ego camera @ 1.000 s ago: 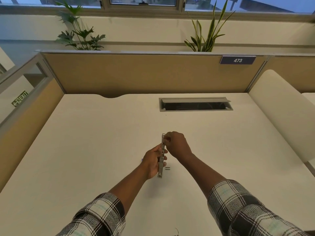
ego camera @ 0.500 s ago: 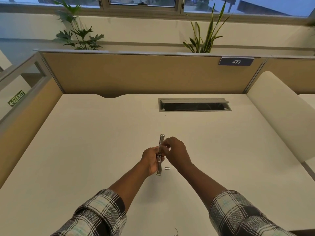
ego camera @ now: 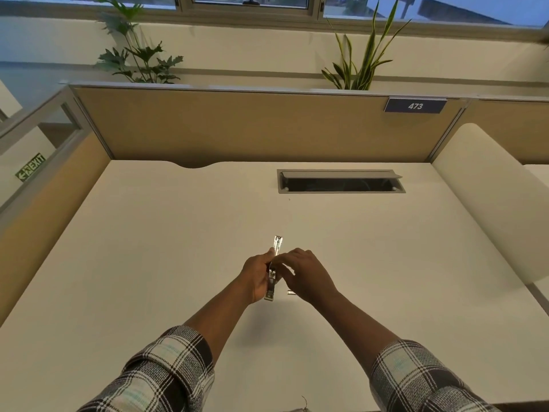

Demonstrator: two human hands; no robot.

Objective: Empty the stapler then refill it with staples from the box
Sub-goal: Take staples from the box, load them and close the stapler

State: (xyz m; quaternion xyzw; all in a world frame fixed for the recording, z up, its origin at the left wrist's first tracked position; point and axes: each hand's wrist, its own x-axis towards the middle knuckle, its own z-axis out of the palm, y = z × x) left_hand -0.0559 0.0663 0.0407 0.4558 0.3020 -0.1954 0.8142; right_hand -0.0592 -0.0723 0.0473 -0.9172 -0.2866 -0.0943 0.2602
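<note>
Stapler (ego camera: 275, 264) centre frame, gripped in left hand (ego camera: 258, 276), right hand (ego camera: 303, 275) fingers curled on its middle, staple strip (ego camera: 291, 292) on desk (ego camera: 148, 263) beside

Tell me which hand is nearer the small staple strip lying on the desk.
Right. The right hand hovers directly over the staple strip; the left hand sits beyond the stapler.
</note>
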